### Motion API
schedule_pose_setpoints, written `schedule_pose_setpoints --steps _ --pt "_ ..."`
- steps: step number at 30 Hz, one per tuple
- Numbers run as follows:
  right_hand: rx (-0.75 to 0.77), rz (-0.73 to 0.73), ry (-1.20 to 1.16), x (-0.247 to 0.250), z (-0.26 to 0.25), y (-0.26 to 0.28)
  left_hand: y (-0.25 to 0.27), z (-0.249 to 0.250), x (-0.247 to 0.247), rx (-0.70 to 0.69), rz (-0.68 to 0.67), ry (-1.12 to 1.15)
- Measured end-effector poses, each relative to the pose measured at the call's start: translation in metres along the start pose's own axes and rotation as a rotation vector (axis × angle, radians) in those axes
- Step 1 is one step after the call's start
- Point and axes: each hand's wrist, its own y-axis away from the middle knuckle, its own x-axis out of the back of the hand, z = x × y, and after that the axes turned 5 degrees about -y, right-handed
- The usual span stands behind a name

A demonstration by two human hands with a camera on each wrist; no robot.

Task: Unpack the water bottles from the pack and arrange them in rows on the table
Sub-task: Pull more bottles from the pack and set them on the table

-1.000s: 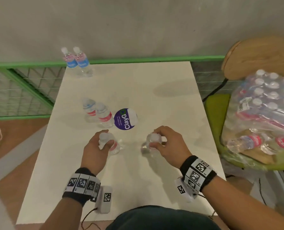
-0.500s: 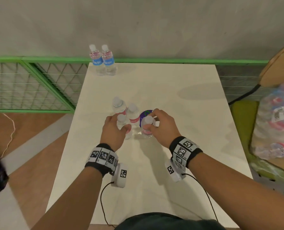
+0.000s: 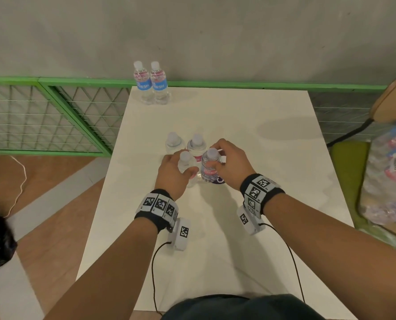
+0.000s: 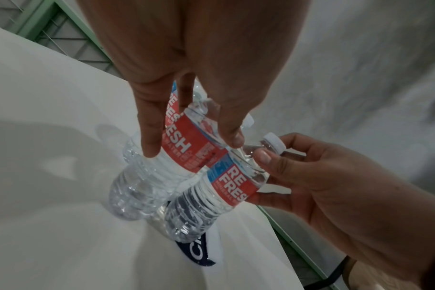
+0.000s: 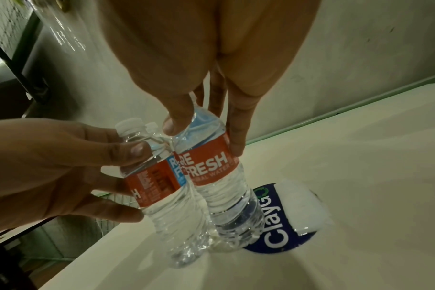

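My left hand (image 3: 176, 172) grips a clear red-labelled water bottle (image 3: 185, 166) by its shoulder, thumb and fingers around it (image 4: 162, 166). My right hand (image 3: 229, 162) grips a second such bottle (image 3: 210, 168) near the neck (image 5: 216, 176). Both bottles stand upright side by side, touching, their bases down at the white table (image 3: 250, 227). Just behind them stand two more bottles (image 3: 175, 142) (image 3: 196, 144). Another pair with blue labels (image 3: 150, 84) stands at the table's far left edge. The plastic-wrapped pack (image 3: 391, 172) lies on a seat to the right.
A round purple ClayGo sticker (image 5: 281, 215) lies on the table under the right bottle's base. A green mesh fence (image 3: 53, 116) runs behind and to the left of the table. A wooden chair back (image 3: 395, 100) stands at the right. Cables trail from both wrist cameras.
Both hands carried their bottles away from me and together, up to the two standing bottles. The right bottle now partly covers the sticker. The head view has swung left.
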Motion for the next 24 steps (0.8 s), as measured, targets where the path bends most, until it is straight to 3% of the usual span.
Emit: schedule_pose_setpoints --steps 7,12,16,19,21,24 --pt "-0.038 -0.017 -0.006 0.001 -0.005 0.002 0.007 -0.001 -0.006 -0.043 -0.023 -0.022" --pt "-0.017 -0.075 0.129 0.007 -0.004 0.006 0.012 -0.007 -0.003 -0.059 -0.058 0.037" --pt "0.027 0.002 0.122 0.035 0.007 0.038 0.040 -0.010 -0.004 -0.089 0.204 0.038" --pt "0.051 0.047 0.140 0.066 0.037 0.093 0.066 0.007 -0.011 -0.227 0.381 -0.081" --pt "-0.025 0.022 0.149 0.090 0.064 0.136 0.076 0.026 -0.021 -0.340 0.336 -0.088" --pt "-0.215 0.012 0.160 0.132 0.110 0.195 0.081 0.054 -0.051 -0.545 0.066 -0.107"
